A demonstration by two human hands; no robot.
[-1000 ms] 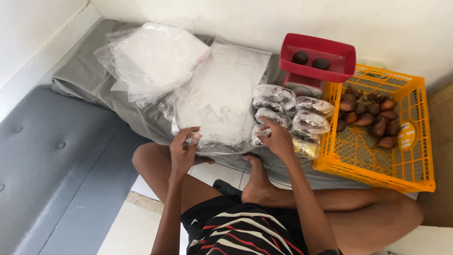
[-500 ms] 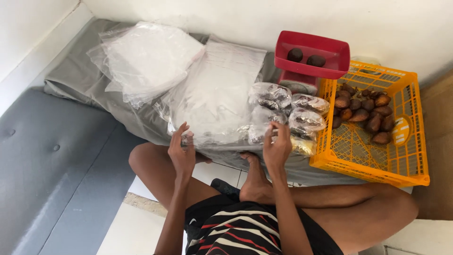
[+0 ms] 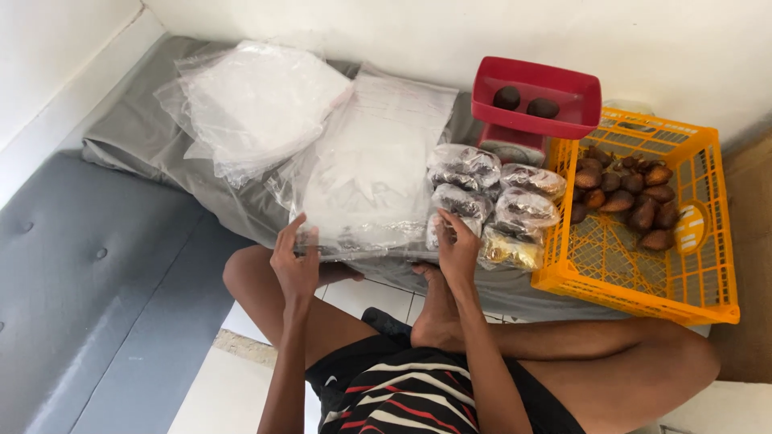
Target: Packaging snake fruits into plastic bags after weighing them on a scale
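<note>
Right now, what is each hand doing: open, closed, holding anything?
Left hand: fingers pinch the near edge of the clear plastic bag stack.
Right hand: fingers spread, on the same edge beside the filled bags; grip cannot be told.

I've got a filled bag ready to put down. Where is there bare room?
The near half of the yellow crate is bare, below the brown fruit. The grey cushion on the left is free. Between the empty bag stack and crate, filled bags crowd together.

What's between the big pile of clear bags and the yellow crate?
Filled bags of brown fruit lie between the flat clear bags and the crate, in the head view.
</note>
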